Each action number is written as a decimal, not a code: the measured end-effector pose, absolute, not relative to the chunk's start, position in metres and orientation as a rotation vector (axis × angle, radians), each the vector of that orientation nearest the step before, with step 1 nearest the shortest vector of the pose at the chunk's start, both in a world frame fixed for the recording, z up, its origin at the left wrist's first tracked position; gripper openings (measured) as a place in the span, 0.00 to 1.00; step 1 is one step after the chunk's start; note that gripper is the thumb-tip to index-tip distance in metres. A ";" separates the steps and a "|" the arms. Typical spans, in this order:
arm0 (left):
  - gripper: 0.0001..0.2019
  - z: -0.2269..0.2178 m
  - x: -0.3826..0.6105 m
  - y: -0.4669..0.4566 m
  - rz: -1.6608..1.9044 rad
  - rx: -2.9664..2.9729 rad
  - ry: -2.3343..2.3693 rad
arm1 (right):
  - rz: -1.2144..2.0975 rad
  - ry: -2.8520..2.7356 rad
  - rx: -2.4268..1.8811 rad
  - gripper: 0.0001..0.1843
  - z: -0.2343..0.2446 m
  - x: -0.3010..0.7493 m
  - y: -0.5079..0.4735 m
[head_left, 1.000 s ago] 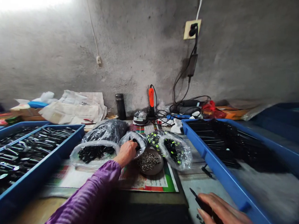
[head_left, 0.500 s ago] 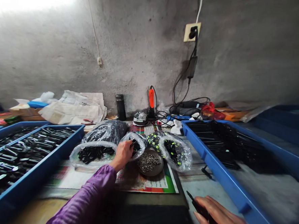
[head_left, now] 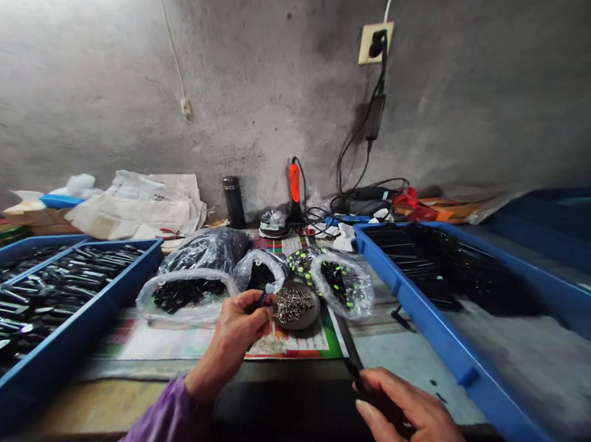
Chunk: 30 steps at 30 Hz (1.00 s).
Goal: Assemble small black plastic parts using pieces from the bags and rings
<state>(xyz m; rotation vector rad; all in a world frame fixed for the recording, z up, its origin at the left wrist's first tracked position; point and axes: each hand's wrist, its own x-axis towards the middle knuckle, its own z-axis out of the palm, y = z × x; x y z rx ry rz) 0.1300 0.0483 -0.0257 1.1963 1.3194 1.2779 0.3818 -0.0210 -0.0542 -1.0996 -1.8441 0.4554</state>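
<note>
My left hand (head_left: 241, 328) is closed in a pinch on a small black part (head_left: 265, 294) with a pale spot at its tip. It is just in front of a clear bag of black parts (head_left: 261, 275) and left of a round dish (head_left: 302, 321) heaped with small metal screws (head_left: 293, 305). Lower right, my right hand (head_left: 408, 414) grips a slim dark piece (head_left: 358, 378), its narrow end pointing toward the dish. Fingers hide the rest of that piece, so its kind is unclear.
Blue trays flank the work: the left one (head_left: 137, 265) holds black and metal parts, the right one (head_left: 411, 301) long black pieces. Two more plastic bags hold black parts (head_left: 188, 294) and black-and-green parts (head_left: 334, 280). Behind stand an orange-handled tool (head_left: 294, 183) and a black flask (head_left: 234, 202).
My left hand has come back out of the middle bag toward me, now with a small black part in its fingers. My right hand has shifted left with its dark piece.
</note>
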 end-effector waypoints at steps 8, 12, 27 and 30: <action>0.18 -0.035 0.157 -0.021 1.250 0.946 1.172 | 0.989 -1.809 -1.184 0.15 -0.054 0.356 -0.036; 0.19 -0.040 0.162 -0.042 1.265 0.832 1.120 | 1.202 -1.777 -1.144 0.17 -0.057 0.347 -0.044; 0.12 -0.041 0.163 -0.065 1.309 0.959 1.149 | 1.480 -1.735 -0.995 0.16 -0.058 0.329 -0.060; 0.11 -0.039 0.162 -0.067 1.299 0.973 1.162 | 1.509 -1.731 -0.986 0.16 -0.062 0.330 -0.060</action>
